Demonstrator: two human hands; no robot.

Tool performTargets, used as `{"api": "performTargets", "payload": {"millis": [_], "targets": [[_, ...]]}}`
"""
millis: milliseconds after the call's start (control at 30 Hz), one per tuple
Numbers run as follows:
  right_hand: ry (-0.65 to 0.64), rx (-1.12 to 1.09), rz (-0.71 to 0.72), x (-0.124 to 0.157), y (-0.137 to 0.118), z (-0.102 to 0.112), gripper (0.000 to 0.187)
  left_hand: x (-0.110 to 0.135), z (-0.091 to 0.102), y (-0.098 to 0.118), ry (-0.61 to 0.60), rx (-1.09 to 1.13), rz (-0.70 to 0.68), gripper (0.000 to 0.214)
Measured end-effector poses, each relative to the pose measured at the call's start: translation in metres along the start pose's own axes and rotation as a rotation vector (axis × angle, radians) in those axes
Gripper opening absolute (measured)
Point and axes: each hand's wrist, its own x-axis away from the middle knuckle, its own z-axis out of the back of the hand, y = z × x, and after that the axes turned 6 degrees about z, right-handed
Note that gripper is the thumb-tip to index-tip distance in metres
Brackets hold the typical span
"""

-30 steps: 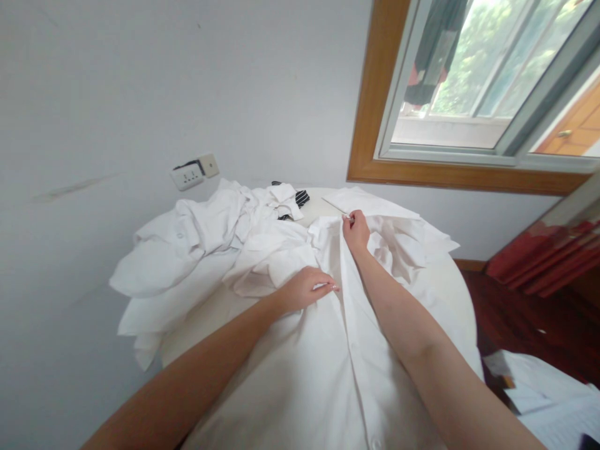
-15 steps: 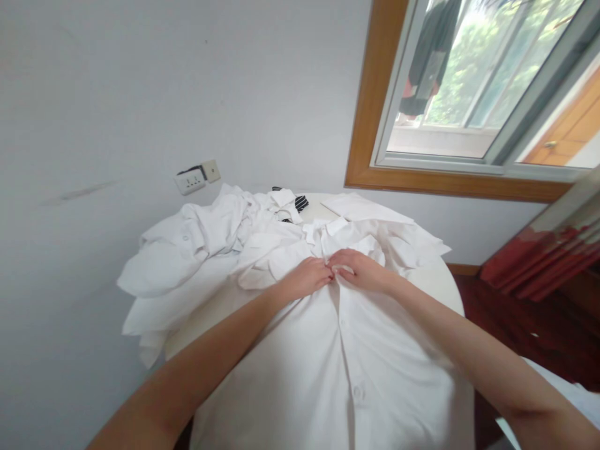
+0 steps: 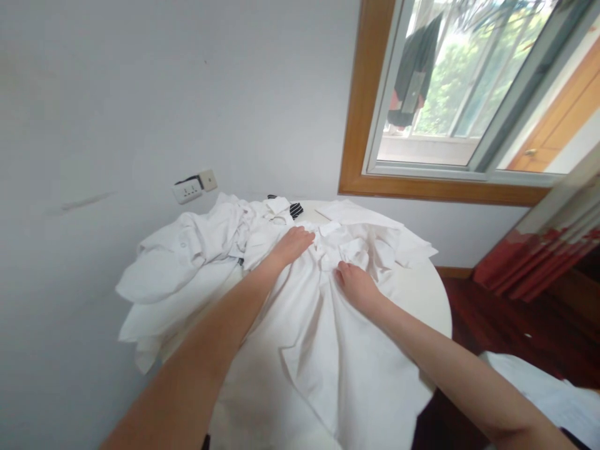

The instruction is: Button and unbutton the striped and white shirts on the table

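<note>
A white button-up shirt (image 3: 319, 350) lies spread over a round white table (image 3: 422, 294), its hem hanging off the near edge. My left hand (image 3: 293, 245) rests near the shirt's collar, fingers curled onto the fabric. My right hand (image 3: 354, 284) is closed on a fold of the shirt front just below the collar. Both forearms reach across the shirt.
A heap of white garments (image 3: 187, 262) covers the table's left side, with a black-and-white striped piece (image 3: 296, 209) at the back. A wall socket (image 3: 187, 189) is behind. A wood-framed window (image 3: 450, 112) is at right, red-brown floor (image 3: 506, 325) below.
My hands, together on the placket, have parted: the left went up to the collar, the right stayed lower gripping fabric. The shirt front is now bunched and folded over.
</note>
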Motion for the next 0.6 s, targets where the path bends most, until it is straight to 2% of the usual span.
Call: {"api": "performTargets", "payload": {"millis": [100,200,300,400,500,600], "targets": [[0.094,0.12,-0.023,-0.008,0.014,-0.008,0.026,0.005,0.001,-0.005,0.012,-0.03,0.035,0.011],[0.133,0.164,-0.015,-0.02,0.033,-0.014,0.029,0.007,0.005,0.004,0.025,-0.062,0.082,0.014],[0.139,0.174,0.045,-0.034,0.046,-0.016,0.032,0.007,0.012,0.033,0.072,-0.108,0.176,0.014],[0.118,0.175,0.12,-0.045,0.053,-0.016,0.033,0.011,0.012,0.069,0.108,-0.018,0.279,0.014],[0.086,0.179,0.199,-0.053,0.059,-0.013,0.033,0.023,-0.002,0.089,0.167,0.103,0.386,0.018],[0.071,0.229,0.268,-0.06,0.063,-0.007,0.032,0.036,-0.023,0.087,0.146,0.198,0.382,0.021]]}}
